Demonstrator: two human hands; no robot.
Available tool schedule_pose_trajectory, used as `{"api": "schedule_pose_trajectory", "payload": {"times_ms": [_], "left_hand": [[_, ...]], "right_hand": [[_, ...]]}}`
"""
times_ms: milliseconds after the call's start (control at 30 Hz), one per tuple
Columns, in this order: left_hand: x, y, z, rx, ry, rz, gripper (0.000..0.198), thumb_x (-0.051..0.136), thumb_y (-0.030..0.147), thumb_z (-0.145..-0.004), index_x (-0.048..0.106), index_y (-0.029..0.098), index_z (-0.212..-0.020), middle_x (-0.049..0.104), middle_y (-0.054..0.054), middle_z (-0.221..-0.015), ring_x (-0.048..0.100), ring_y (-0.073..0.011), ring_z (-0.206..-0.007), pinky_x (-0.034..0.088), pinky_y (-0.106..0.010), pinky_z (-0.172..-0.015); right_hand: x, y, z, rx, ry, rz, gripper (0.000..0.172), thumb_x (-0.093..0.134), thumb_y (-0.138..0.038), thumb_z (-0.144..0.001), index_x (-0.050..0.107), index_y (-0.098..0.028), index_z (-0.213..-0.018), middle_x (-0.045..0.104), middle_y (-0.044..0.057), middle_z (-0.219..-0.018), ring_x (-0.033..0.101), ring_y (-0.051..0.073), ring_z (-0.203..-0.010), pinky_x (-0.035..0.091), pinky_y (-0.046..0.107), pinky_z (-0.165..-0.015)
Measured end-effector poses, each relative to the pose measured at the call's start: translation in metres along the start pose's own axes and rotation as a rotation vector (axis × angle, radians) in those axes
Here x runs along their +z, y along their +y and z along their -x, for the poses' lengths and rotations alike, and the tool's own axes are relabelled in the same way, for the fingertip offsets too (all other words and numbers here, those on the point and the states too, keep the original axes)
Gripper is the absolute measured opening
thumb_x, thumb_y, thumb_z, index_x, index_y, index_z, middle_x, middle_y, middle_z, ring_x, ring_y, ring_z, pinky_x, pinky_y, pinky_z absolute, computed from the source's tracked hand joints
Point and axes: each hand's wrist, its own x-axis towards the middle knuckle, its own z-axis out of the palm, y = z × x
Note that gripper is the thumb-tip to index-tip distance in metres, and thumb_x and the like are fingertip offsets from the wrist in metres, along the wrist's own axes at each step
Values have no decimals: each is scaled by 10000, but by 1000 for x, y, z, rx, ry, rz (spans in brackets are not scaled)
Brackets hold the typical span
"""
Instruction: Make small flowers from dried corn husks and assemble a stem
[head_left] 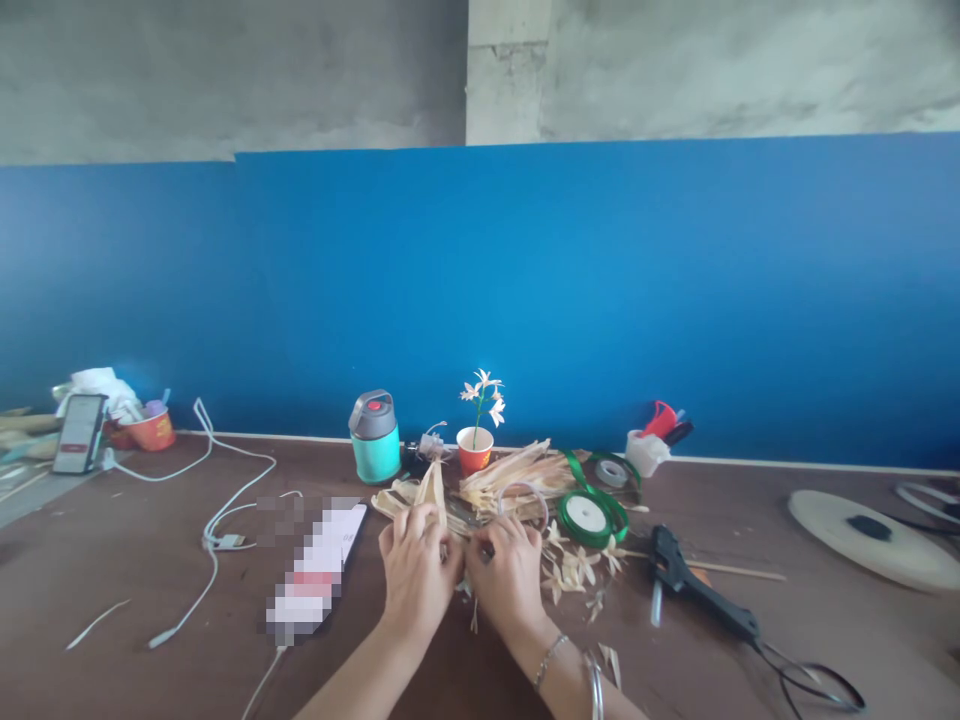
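Two hands meet just in front of the red paper cup [475,451]: left hand [415,560] pinches a pale husk strip [433,491], its long axis pointing up and away toward the cup; right hand [504,567] is closed on something small and dark, can't tell what. Husk pile [517,470] lies right of the cup, nearer the right hand. No legible writing or brands.

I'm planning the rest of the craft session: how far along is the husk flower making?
Done: one flower stem stands in the red cup, and small finished blooms lie by the green ribbon spool. In hand: the left hand and right hand work a husk piece together. Left: a pile of husk strips remains; the glue gun lies unused.
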Motion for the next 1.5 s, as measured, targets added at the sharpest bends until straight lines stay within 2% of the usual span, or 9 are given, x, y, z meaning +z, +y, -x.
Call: {"api": "schedule_pose_trajectory", "payload": {"times_ms": [167, 267, 433, 633, 767, 967, 1333, 1400, 1500], "left_hand": [[-2, -6, -2, -18, -5, 31, 101, 558, 143, -768, 619, 214, -731, 633, -58, -964, 534, -267, -959, 400, -397, -763], [0, -5, -1, 17, -22, 67, 114, 537, 176, -809, 635, 219, -767, 629, -58, -979, 536, -254, -959, 406, -387, -779], [3, -4, 0, 63, -15, 113, 129, 579, 198, -786, 649, 242, -885, 612, -68, -1047, 519, -271, -1030, 407, -411, -840], [3, -6, -1, 74, -42, 144, 153, 529, 121, -799, 638, 227, -777, 620, -67, -1052, 518, -273, -1041, 407, -415, -836], [3, -4, 0, 103, -40, 152, 145, 531, 91, -771, 610, 211, -749, 628, -66, -1047, 519, -271, -1042, 402, -415, -845], [2, -2, -1, 115, -27, 165, 128, 563, 81, -740, 579, 202, -701, 631, -62, -1070, 518, -269, -1059, 385, -412, -849], [1, -5, -2, 3, 21, 87, 120, 608, 105, -722, 585, 212, -671, 623, -60, -1091, 517, -289, -1050, 392, -435, -835], [1, -8, -3, 11, 11, 90, 116, 598, 111, -741, 595, 213, -686, 625, -62, -1078, 521, -286, -1043, 405, -425, -819], [3, -9, -2, 65, -29, 134, 117, 579, 111, -765, 619, 215, -726, 621, -63, -1088, 519, -276, -1056, 416, -416, -830]], "right_hand": [[0, 13, -4, -12, 37, -61, 184, 549, -74, -749, 549, -179, -598, 590, 10, -653, 530, 181, -730, 273, 310, -723], [1, 14, -4, -50, -7, -109, 166, 536, -96, -791, 577, -183, -656, 610, 12, -703, 527, 182, -760, 275, 302, -721], [-2, 10, -5, -76, -91, -151, 144, 544, -124, -823, 620, -204, -731, 623, 10, -770, 524, 186, -802, 272, 305, -726], [-5, 6, -5, -117, -137, -141, 103, 570, -145, -819, 635, -219, -789, 628, 12, -814, 523, 192, -832, 266, 308, -727], [-4, 5, -3, -141, -145, -126, 118, 571, -137, -810, 626, -209, -735, 625, -1, -735, 533, 174, -775, 258, 302, -715], [-1, 3, -1, -123, -99, -117, 141, 577, -106, -761, 590, -190, -648, 608, -10, -659, 542, 162, -720, 252, 295, -702], [-1, 9, -3, -10, 41, -40, 143, 549, -59, -670, 539, -183, -599, 591, -5, -601, 538, 177, -673, 265, 310, -706], [-4, 9, -5, -35, 18, -74, 137, 535, -64, -697, 548, -186, -635, 601, 0, -636, 535, 180, -697, 277, 310, -713], [-8, 8, -7, -132, -84, -149, 110, 534, -109, -766, 596, -197, -787, 631, 19, -779, 537, 194, -801, 301, 306, -728]]}}
